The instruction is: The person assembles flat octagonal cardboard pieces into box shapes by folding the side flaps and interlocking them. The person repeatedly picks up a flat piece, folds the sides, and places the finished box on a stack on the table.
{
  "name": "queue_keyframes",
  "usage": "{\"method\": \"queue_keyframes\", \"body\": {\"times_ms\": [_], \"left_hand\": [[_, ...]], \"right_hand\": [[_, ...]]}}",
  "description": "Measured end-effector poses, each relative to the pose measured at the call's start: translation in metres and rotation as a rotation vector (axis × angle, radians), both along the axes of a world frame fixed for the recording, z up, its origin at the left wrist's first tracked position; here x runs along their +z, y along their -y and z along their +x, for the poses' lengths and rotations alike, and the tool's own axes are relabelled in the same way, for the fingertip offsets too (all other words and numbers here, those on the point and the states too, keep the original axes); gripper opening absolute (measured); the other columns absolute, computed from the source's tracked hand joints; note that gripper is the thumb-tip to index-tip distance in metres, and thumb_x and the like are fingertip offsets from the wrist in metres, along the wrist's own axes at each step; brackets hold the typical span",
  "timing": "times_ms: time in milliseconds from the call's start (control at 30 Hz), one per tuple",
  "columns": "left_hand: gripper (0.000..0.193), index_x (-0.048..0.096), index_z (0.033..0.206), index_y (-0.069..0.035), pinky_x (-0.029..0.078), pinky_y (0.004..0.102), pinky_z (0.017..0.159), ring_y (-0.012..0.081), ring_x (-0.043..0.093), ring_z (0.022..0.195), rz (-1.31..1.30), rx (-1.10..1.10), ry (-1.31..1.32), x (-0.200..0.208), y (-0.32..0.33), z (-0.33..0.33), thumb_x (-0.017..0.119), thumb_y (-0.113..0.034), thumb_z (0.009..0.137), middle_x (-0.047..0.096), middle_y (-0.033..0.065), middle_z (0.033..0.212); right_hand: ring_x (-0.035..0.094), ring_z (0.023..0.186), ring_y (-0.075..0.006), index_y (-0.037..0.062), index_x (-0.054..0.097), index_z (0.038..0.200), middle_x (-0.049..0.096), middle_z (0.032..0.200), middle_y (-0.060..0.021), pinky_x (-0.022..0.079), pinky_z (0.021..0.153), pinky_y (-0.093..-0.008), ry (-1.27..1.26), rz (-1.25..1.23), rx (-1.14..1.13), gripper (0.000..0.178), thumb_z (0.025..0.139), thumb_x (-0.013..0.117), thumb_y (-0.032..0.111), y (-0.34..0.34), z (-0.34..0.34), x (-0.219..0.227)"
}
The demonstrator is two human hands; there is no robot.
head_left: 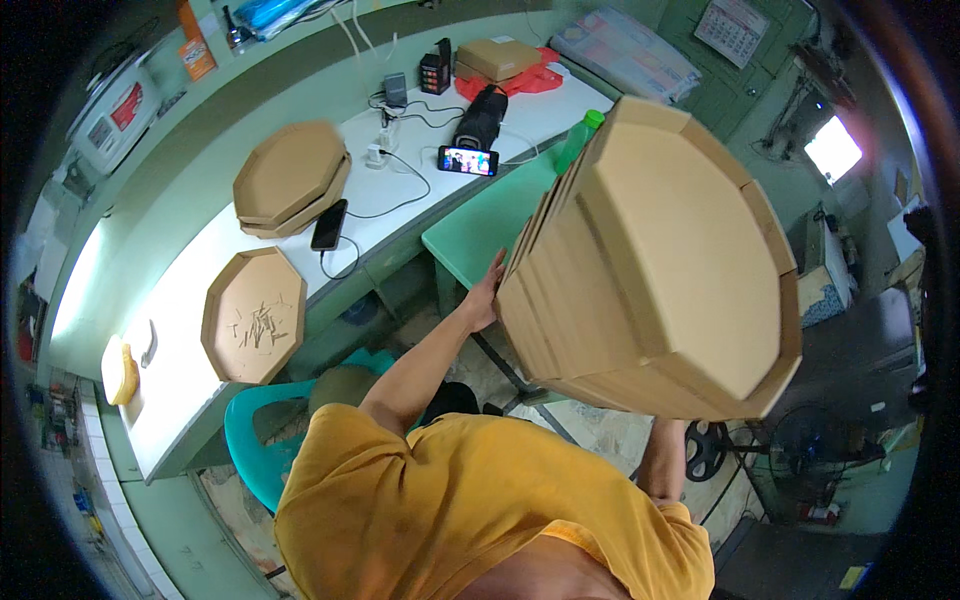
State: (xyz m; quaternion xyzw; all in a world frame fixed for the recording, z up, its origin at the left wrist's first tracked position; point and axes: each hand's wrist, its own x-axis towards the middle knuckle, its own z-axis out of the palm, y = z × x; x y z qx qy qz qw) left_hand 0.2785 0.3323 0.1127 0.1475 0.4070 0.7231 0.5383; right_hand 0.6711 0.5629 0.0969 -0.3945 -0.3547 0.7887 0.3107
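A tall stack of octagonal brown cardboard trays [690,240] fills the right of the view, tilted, with a shallow raised rim around its top. My left hand [484,303] is pressed against the stack's left side, its fingers partly tucked behind the cardboard. From below, my right forearm [663,462] reaches up under the near edge; the stack hides that hand and its fingers. On the white counter to the left lies one open octagonal tray [240,283] with several thin brown scraps in it. Behind it sits a short pile of similar octagonal cardboard pieces [288,172].
The white counter [185,310] curves along the left, bearing a dark phone [329,226], a lit phone [468,161], cables and a yellow-handled item [122,375]. A green table [480,235] with a green bottle [580,140] and a teal chair [250,430] stand close by. A fan [808,450] stands right.
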Motion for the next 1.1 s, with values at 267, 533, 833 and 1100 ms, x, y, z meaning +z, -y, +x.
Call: {"method": "queue_keyframes", "body": {"times_ms": [267,533,833,1100], "left_hand": [[0.11,-0.01,0.15,-0.028,0.029,0.0485,0.11,0.0238,0.009,0.144,0.482,-0.259,-0.247,0.104,0.001,-0.025,0.07,-0.048,0.077,-0.002,0.0006,0.158],[0.137,-0.013,0.15,-0.025,0.04,0.0431,0.101,0.0222,0.016,0.14,0.467,-0.147,-0.582,0.18,0.002,-0.039,0.084,-0.001,0.056,0.003,0.0027,0.156],[0.127,-0.003,0.151,-0.026,0.039,0.0407,0.103,0.0222,0.029,0.136,0.434,-0.035,-0.578,0.263,0.015,-0.08,0.083,-0.002,0.06,0.02,0.003,0.152],[0.118,0.01,0.149,-0.033,0.049,0.0374,0.093,0.0214,0.042,0.127,0.367,0.092,-0.615,0.295,0.039,-0.113,0.087,-0.014,0.062,0.032,0.0012,0.144]], "right_hand": [[0.056,0.113,-0.0279,0.0073,0.043,0.134,0.054,0.128,-0.0144,0.048,0.094,-0.0477,-0.084,0.2,0.137,0.066,0.09,0.044,0.056,-0.058,-0.051,0.136],[0.056,0.114,-0.0282,0.0073,0.043,0.134,0.054,0.129,-0.0145,0.048,0.094,-0.0483,-0.194,0.337,0.257,0.066,0.09,0.044,0.056,-0.098,-0.12,0.235],[0.056,0.114,-0.0285,0.0074,0.043,0.135,0.054,0.129,-0.0147,0.047,0.095,-0.049,-0.308,0.374,0.367,0.065,0.091,0.044,0.056,-0.125,-0.208,0.311],[0.054,0.116,-0.031,0.0069,0.048,0.133,0.053,0.131,-0.0159,0.045,0.098,-0.0493,-0.328,0.438,0.402,0.069,0.087,0.045,0.058,-0.125,-0.283,0.343]]}}
